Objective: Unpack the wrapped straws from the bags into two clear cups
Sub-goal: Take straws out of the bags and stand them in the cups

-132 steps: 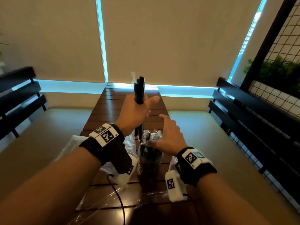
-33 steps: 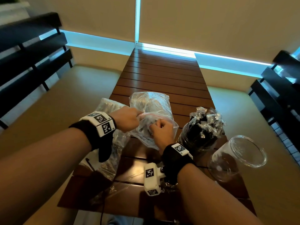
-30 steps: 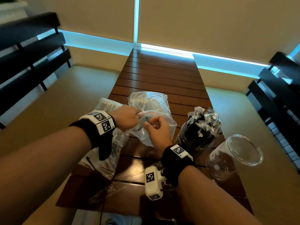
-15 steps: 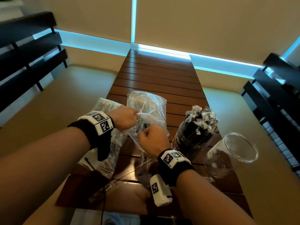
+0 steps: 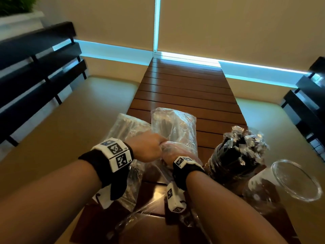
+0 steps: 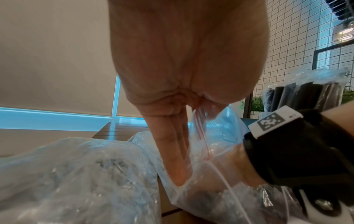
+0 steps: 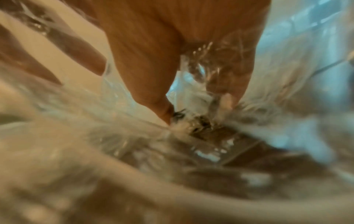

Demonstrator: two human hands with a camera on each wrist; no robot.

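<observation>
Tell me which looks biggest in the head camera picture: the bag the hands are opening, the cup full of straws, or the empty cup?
1. The bag being opened looks biggest.
2. and 3. The cup full of straws and the empty cup look about alike; the empty one sits nearer the camera, so I won't rank them.

The right hand [image 5: 168, 152] is sunk inside the clear bag [image 5: 175, 127], fingers hidden. The right wrist view is all blur; straws there can't be made out.

Slatted wooden surface [image 5: 186, 88]: two plastic bags [image 5: 175, 124], straw-filled cup [image 5: 228, 162], empty clear cup [image 5: 281, 189].
</observation>
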